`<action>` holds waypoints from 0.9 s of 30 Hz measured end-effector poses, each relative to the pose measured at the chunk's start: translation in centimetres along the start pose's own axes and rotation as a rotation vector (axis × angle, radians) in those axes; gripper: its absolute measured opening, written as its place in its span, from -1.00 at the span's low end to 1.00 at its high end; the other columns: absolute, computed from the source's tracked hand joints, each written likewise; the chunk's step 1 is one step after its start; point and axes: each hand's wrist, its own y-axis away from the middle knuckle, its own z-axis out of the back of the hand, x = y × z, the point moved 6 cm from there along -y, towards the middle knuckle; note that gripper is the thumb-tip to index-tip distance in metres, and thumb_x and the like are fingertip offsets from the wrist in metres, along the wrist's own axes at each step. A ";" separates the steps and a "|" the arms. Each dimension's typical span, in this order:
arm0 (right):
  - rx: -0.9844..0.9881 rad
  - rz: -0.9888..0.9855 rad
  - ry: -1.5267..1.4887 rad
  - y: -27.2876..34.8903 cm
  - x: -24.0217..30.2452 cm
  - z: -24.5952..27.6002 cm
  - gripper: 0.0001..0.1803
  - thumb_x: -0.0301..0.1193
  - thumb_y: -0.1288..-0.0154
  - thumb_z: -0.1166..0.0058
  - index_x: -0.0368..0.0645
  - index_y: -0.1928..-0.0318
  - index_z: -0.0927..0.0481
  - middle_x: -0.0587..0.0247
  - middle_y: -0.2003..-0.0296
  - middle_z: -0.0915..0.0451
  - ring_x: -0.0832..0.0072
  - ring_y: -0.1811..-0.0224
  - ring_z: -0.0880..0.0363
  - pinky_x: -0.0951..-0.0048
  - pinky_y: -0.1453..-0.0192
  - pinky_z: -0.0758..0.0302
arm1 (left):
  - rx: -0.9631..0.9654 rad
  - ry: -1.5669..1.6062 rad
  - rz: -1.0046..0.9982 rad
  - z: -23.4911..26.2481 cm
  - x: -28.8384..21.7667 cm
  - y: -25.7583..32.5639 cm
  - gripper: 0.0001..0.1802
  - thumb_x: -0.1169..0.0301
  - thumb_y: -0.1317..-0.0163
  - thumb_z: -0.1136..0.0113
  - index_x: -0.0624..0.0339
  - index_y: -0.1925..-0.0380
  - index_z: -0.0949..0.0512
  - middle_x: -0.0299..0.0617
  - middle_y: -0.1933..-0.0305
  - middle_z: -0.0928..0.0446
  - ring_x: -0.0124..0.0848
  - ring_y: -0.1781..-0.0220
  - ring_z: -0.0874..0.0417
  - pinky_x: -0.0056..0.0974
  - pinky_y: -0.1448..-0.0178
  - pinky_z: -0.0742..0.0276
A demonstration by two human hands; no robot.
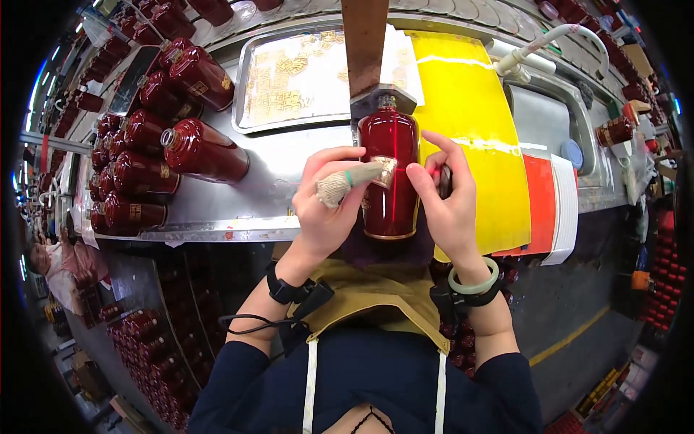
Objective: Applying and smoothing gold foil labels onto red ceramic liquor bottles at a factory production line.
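Observation:
A glossy dark-red bottle (390,206) with a screw-thread neck lies in front of me, its neck toward a brown upright post. My left hand (323,206) is at its left side, fingers curled against it. A knitted finger cover (350,181) with a green band sits on that hand's thumb, its tip pressed on the bottle's gold label (384,172). At the bottle's right side, my right hand (452,195) has its index finger and thumb apart near the glass. Its other fingers curl round a small dark object (445,181) whose kind I cannot make out.
Several red bottles (206,150) stand and lean at left. Behind them is a metal tray (242,108) with loose gold labels on white sheets. On the right lie a yellow sheet (466,130), a red sheet (538,188) and a sink (578,108) with a white tap.

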 end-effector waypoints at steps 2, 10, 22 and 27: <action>0.014 0.015 0.000 -0.3 0.4 -0.1 -0.59 -0.43 -0.41 -0.25 -0.23 -0.21 -0.53 0.54 0.41 -0.37 0.78 0.44 -0.22 0.67 0.35 -0.20 | -0.173 -0.101 -0.015 0.8 -1.0 -0.1 -0.73 0.74 -0.06 -0.40 0.25 0.22 -0.75 -0.07 0.09 -0.70 -0.24 -0.01 -0.69 -0.26 0.01 -0.63; 0.001 -0.087 -0.129 -0.9 -1.1 1.6 -0.55 -0.42 -0.46 -0.20 -0.23 -0.28 -0.48 0.56 0.37 -0.37 0.81 0.41 -0.19 0.70 0.31 -0.18 | 0.075 -0.374 -0.211 -1.4 -3.4 -1.1 -0.62 0.63 0.09 -0.35 0.11 0.19 -0.76 -0.19 0.02 -0.72 -0.15 -0.15 -0.64 0.03 -0.34 -0.34; 0.193 -0.230 -0.138 -2.2 -3.0 -0.4 -0.30 -0.39 -0.26 -0.42 -0.25 -0.36 -0.42 0.52 0.41 -0.38 0.79 0.39 -0.28 0.70 0.26 -0.27 | -0.008 0.746 0.734 -3.5 2.2 0.1 -0.24 0.47 -0.43 -0.20 0.35 -0.53 -0.09 0.03 -0.34 -0.45 -0.33 -0.31 -0.54 -0.20 -0.38 -0.47; 0.179 -0.275 -0.179 -2.1 -3.3 -0.5 -0.30 -0.37 -0.24 -0.44 -0.25 -0.34 -0.42 0.52 0.40 -0.38 0.78 0.38 -0.28 0.69 0.24 -0.28 | 0.068 0.719 0.745 -3.6 2.4 0.7 -0.14 0.45 -0.44 -0.21 0.31 -0.57 0.07 0.00 -0.43 -0.35 -0.36 -0.35 -0.50 -0.24 -0.40 -0.45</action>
